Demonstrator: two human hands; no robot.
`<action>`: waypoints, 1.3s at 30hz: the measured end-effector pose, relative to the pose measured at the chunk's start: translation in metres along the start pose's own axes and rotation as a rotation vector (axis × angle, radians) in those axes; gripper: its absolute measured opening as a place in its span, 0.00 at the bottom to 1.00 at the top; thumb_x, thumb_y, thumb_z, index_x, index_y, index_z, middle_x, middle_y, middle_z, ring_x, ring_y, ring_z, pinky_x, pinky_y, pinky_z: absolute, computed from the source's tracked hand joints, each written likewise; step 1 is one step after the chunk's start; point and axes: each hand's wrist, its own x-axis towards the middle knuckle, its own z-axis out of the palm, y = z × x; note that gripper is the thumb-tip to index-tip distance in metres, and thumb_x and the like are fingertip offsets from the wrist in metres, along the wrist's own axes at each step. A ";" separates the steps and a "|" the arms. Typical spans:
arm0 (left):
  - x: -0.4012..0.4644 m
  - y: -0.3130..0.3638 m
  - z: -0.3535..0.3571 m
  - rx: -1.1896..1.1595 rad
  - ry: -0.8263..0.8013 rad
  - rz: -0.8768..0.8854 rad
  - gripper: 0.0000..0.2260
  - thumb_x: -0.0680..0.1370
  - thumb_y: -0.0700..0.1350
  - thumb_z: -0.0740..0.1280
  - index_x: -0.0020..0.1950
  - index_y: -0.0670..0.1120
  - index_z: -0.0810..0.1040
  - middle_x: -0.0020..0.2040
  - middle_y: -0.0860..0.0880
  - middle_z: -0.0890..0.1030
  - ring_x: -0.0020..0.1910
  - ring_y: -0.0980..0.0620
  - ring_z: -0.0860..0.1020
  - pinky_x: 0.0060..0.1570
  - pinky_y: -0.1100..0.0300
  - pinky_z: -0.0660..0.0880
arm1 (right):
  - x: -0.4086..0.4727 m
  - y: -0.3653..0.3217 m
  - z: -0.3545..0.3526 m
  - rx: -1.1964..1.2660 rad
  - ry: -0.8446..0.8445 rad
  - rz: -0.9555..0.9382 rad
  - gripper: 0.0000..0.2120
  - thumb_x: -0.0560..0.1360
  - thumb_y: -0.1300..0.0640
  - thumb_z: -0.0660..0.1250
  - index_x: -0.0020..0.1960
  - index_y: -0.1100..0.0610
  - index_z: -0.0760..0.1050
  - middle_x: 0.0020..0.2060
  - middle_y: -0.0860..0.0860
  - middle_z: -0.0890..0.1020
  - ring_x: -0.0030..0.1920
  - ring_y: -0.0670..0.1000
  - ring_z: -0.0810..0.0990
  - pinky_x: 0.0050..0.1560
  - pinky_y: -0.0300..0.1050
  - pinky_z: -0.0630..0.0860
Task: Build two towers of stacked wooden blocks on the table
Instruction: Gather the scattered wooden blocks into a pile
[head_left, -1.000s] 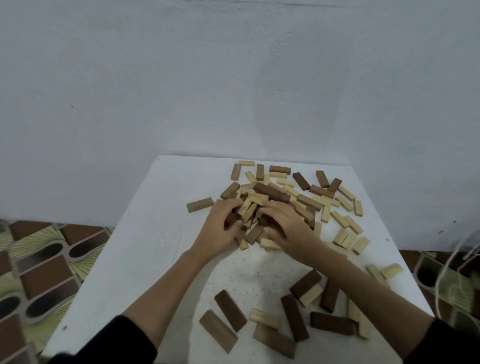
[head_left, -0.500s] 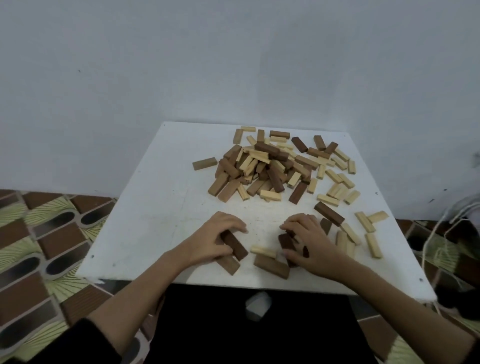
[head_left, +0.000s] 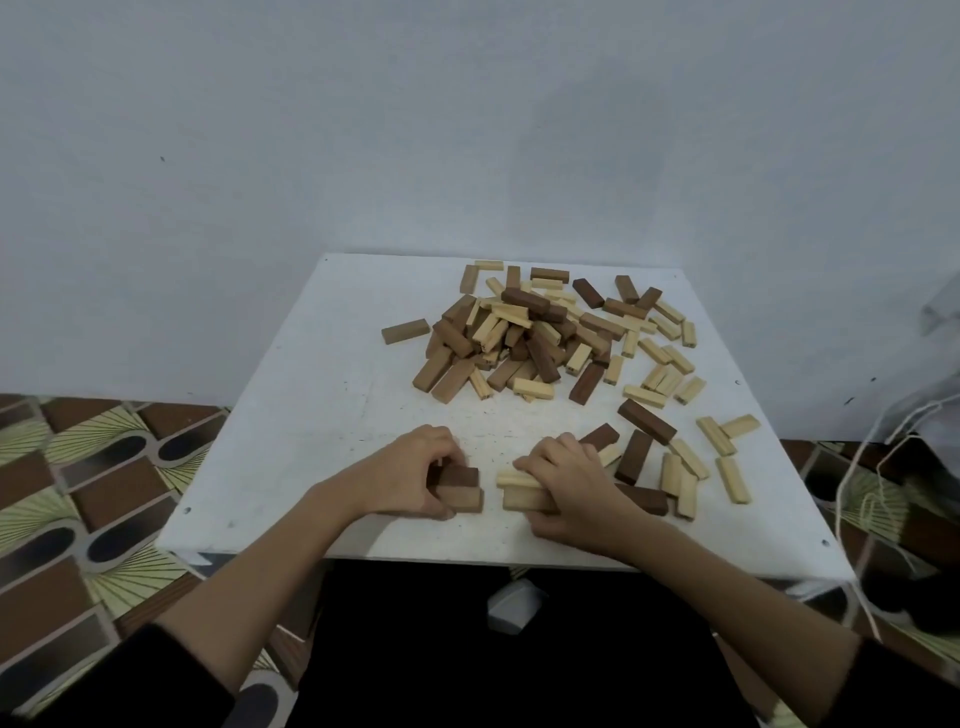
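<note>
A heap of light and dark wooden blocks (head_left: 524, 338) lies at the back of the white table (head_left: 291, 431). Near the front edge, my left hand (head_left: 410, 475) is closed around two brown blocks (head_left: 460, 488) lying side by side. A short gap to the right, my right hand (head_left: 571, 483) presses on two pale blocks (head_left: 519, 491), also side by side on the table. Fingers hide the far ends of both pairs.
Loose blocks (head_left: 680, 467) are scattered to the right of my right hand, one dark block (head_left: 644, 499) touching its back. A single brown block (head_left: 405, 331) lies left of the heap. White cords (head_left: 872, 457) hang off the table's right side; patterned floor surrounds it.
Both hands left the heap and came to the table's front. Since half a second ago the loose blocks under each hand have been drawn together into neat side-by-side pairs.
</note>
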 end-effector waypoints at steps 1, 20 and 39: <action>0.001 0.000 -0.003 -0.015 0.014 -0.028 0.18 0.65 0.44 0.77 0.52 0.48 0.77 0.46 0.58 0.72 0.45 0.61 0.69 0.43 0.72 0.65 | 0.002 0.003 -0.006 0.047 0.026 0.011 0.32 0.65 0.42 0.52 0.62 0.57 0.74 0.53 0.53 0.74 0.52 0.54 0.68 0.46 0.44 0.55; 0.065 0.071 0.052 0.158 0.070 0.239 0.19 0.71 0.45 0.67 0.61 0.47 0.70 0.52 0.50 0.71 0.49 0.53 0.64 0.47 0.55 0.67 | 0.005 0.080 -0.044 0.188 -0.270 0.129 0.20 0.71 0.62 0.67 0.62 0.55 0.70 0.57 0.51 0.72 0.56 0.50 0.65 0.59 0.44 0.64; 0.069 0.053 0.057 0.457 0.114 0.280 0.16 0.75 0.47 0.60 0.59 0.41 0.72 0.51 0.45 0.73 0.48 0.47 0.69 0.44 0.56 0.67 | 0.035 0.077 -0.022 -0.122 -0.234 0.112 0.28 0.80 0.48 0.57 0.75 0.59 0.54 0.68 0.55 0.62 0.64 0.55 0.63 0.62 0.47 0.64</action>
